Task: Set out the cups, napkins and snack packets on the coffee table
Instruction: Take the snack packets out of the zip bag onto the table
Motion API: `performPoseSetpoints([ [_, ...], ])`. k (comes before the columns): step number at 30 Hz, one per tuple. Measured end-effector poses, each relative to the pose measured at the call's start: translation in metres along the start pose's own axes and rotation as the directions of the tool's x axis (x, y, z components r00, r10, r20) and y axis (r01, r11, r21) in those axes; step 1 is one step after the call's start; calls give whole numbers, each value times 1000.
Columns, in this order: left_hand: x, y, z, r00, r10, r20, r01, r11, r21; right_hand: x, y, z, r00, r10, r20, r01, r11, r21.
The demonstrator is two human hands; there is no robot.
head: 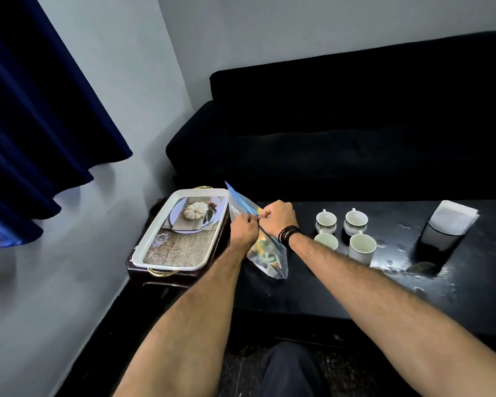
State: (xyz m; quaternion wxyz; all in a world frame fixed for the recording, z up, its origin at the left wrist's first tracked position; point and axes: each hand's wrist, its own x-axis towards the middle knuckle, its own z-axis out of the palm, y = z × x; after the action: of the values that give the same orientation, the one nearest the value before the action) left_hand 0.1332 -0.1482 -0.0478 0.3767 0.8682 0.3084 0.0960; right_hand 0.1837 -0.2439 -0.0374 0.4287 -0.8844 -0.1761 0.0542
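A clear zip bag [269, 259] with a blue seal strip stands at the left end of the black coffee table [312, 293]; snack packets show through it. My left hand [242, 229] and my right hand [278, 217] both pinch the bag's top edge, fingertips close together. Several white cups [342, 234] with patterned bands stand in a square group just right of my right wrist. A dark holder [438, 239] with white napkins [454, 220] stands at the table's right end.
A white tray [181, 229] with a printed pumpkin picture rests on a dark stand left of the table. A black sofa [355, 124] runs behind the table. A blue curtain [40, 110] hangs at the left wall. My knee [287, 368] is below.
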Motion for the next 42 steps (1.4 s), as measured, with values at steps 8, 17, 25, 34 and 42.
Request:
performPoseSetpoints([
  [8, -3, -43, -40, 999, 42, -10, -41, 994, 100, 16, 44, -46, 973, 162, -164, -178, 981, -83],
  [17, -9, -11, -34, 984, 132, 122, -158, 958, 238, 30, -11, -19, 962, -263, 70, 271, 905, -327],
  [25, 8, -6, -63, 967, 67, -245, 43, 907, 418, 34, -9, -36, 971, -195, -140, 155, 954, -258],
  [34, 9, 20, -70, 941, 95, -326, 31, 932, 361, 44, -9, -49, 986, -110, -123, 99, 991, -92],
  [42, -10, -7, -62, 999, -47, -22, 52, 926, 374, 23, 19, -49, 993, -69, 97, 90, 967, -236],
])
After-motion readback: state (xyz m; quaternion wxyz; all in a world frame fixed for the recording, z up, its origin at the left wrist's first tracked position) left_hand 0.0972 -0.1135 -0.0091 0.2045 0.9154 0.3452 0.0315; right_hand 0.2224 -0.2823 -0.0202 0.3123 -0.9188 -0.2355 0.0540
